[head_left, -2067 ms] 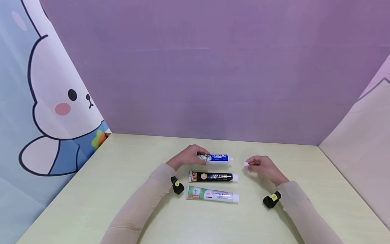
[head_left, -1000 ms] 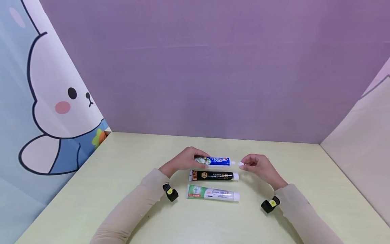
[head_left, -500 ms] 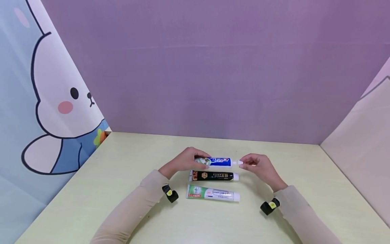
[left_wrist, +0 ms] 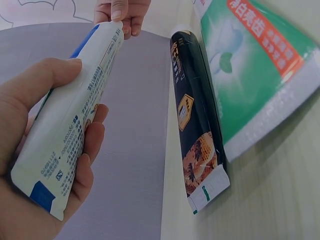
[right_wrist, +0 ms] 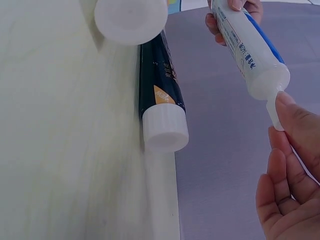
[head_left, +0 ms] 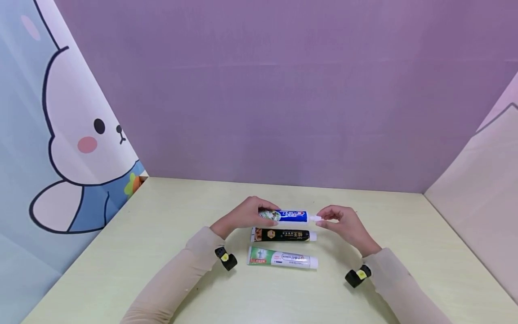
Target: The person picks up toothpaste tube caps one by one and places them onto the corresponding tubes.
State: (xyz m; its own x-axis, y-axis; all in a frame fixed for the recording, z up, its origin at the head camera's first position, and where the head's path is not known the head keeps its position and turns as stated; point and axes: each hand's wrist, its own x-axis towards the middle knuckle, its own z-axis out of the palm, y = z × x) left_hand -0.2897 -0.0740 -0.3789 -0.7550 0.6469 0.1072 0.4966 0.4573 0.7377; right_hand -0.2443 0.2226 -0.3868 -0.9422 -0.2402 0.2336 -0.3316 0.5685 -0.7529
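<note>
My left hand (head_left: 244,213) grips a blue and white toothpaste tube (head_left: 293,216) near its tail, fingers and thumb curled round it. The left wrist view shows the printed white back of this tube (left_wrist: 75,125), held above the table. At its nozzle end, my right hand (head_left: 344,224) pinches a small white cap (right_wrist: 273,114) between thumb and forefinger. The cap sits against the nozzle; whether it is threaded on I cannot tell. Nearer to me lie a black toothpaste tube (head_left: 283,235) and a green and white toothpaste tube (head_left: 282,258), both with white caps on.
The pale wooden table (head_left: 202,279) runs back to a purple cloth backdrop (head_left: 283,99). A cartoon rabbit curtain (head_left: 85,117) hangs at the left, and a pale sheet (head_left: 481,198) at the right. Each wrist wears a black strap-mounted camera (head_left: 358,276).
The right hand has brought the white cap leftward from apart to the nozzle. The left hand has shifted the blue tube slightly right and toward me. The other two tubes stay put.
</note>
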